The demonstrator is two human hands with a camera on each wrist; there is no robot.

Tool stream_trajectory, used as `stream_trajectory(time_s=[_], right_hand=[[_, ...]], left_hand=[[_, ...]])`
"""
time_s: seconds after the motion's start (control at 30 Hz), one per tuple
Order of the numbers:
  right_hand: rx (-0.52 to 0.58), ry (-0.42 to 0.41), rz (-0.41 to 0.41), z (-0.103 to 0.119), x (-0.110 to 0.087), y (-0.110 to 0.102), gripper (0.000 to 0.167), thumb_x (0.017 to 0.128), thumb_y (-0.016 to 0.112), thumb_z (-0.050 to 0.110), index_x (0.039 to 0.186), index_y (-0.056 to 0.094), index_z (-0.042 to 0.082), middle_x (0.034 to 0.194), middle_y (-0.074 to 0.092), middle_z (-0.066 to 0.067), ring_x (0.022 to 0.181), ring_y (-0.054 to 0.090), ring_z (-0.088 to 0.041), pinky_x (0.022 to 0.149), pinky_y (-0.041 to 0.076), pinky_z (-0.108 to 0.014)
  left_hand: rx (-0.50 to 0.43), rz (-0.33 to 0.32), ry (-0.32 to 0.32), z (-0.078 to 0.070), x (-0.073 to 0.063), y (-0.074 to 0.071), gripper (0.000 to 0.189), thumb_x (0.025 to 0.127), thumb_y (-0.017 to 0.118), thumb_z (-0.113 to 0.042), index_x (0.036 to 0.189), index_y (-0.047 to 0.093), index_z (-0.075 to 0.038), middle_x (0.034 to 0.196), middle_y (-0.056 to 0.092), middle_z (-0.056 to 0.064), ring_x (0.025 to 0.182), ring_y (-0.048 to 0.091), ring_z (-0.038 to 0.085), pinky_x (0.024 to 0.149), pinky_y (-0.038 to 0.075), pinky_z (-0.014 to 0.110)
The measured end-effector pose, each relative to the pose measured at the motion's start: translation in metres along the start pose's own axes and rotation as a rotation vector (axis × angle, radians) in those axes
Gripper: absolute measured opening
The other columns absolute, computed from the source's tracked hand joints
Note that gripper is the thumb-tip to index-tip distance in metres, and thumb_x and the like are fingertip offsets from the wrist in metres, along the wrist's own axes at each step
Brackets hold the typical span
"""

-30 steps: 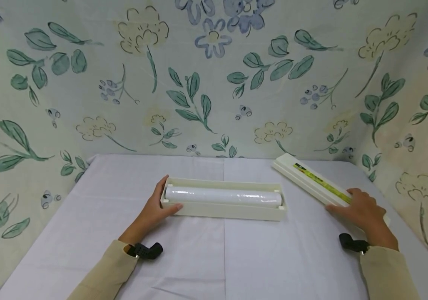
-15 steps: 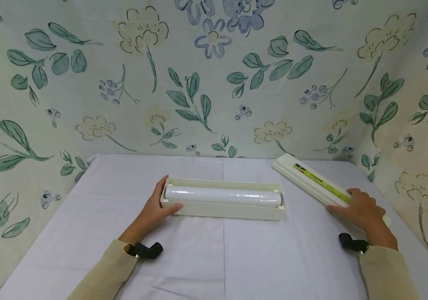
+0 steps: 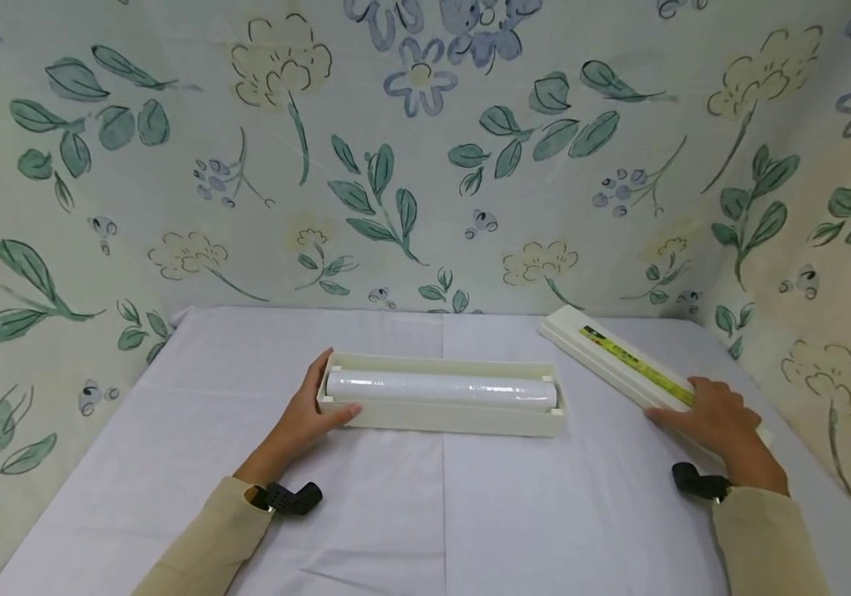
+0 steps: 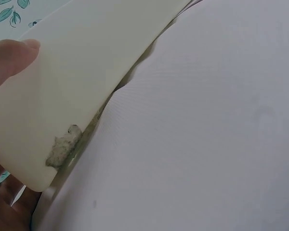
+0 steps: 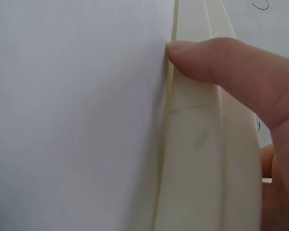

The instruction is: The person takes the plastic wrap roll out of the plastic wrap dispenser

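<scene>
A long cream plastic box point(image 3: 448, 420) lies on the table without its cover, and a shiny white roll of plastic wrap point(image 3: 440, 391) rests inside it. My left hand point(image 3: 310, 414) grips the box's left end, thumb on the front wall and fingers round the end. A grey smudge marks that wall low down in the left wrist view. To the right, a cream lid point(image 3: 597, 358) with a yellow-green label slants across the table. My right hand point(image 3: 719, 418) holds the lid's near end, its thumb point(image 5: 197, 57) along one side edge and the other fingers across to the far side.
A white cloth point(image 3: 381, 505) with creases covers the table point(image 3: 209, 356). Floral fabric point(image 3: 411, 165) hangs behind the table and along both sides. Each wrist wears a black camera mount, and both sleeves are beige.
The whole head view has shifted very slightly left. Both hands, the box and the lid keep their places.
</scene>
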State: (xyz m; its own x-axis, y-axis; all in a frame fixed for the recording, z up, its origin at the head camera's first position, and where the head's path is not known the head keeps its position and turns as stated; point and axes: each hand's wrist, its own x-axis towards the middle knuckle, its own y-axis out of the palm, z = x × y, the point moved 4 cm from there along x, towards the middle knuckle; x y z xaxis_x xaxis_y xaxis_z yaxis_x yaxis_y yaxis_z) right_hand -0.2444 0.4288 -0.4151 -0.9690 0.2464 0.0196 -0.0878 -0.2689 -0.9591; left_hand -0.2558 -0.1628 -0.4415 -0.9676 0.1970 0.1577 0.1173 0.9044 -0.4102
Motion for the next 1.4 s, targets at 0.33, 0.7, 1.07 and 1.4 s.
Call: stream_trajectory(time_s=[0.33,0.7,1.07,1.4], right_hand=[[0.026,-0.004,0.047,-0.0003,-0.0022,-0.0004,0.116,0.068,0.070,0.070,0.137,0.031,-0.015,0.111,0.041,-0.036,0.088,0.039,-0.049,0.067,0.034,-0.066],[0.026,0.002,0.082,0.0021,-0.0028,-0.0030,0.118,0.068,0.067,0.074,0.139,0.030,-0.013,0.111,0.040,-0.034,0.088,0.039,-0.048,0.067,0.035,-0.066],[0.018,-0.002,0.101,0.0012,-0.0023,-0.0029,0.121,0.069,0.064,0.076,0.142,0.025,-0.012,0.116,0.037,-0.037,0.090,0.037,-0.050,0.067,0.035,-0.069],[0.015,-0.015,0.127,0.0034,-0.0057,-0.0061,0.117,0.078,0.053,0.077,0.144,0.019,-0.014,0.120,0.034,-0.040,0.092,0.038,-0.051,0.071,0.032,-0.073]], left_hand=[[-0.002,-0.005,0.006,0.0000,0.0010,0.0006,0.103,0.080,0.078,-0.035,0.155,0.008,-0.028,0.151,0.031,0.009,0.129,0.041,0.033,0.103,0.036,0.057],[0.007,-0.006,-0.002,-0.0004,0.0021,-0.0001,0.104,0.080,0.078,-0.036,0.155,0.007,-0.026,0.152,0.030,0.010,0.130,0.039,0.034,0.104,0.034,0.058],[0.009,-0.012,-0.007,-0.0011,0.0002,-0.0007,0.104,0.079,0.079,-0.036,0.155,0.007,-0.026,0.152,0.030,0.009,0.131,0.038,0.034,0.105,0.032,0.058],[0.003,-0.006,-0.002,-0.0026,-0.0008,-0.0002,0.103,0.080,0.078,-0.036,0.155,0.008,-0.026,0.152,0.030,0.009,0.131,0.039,0.034,0.104,0.033,0.058]])
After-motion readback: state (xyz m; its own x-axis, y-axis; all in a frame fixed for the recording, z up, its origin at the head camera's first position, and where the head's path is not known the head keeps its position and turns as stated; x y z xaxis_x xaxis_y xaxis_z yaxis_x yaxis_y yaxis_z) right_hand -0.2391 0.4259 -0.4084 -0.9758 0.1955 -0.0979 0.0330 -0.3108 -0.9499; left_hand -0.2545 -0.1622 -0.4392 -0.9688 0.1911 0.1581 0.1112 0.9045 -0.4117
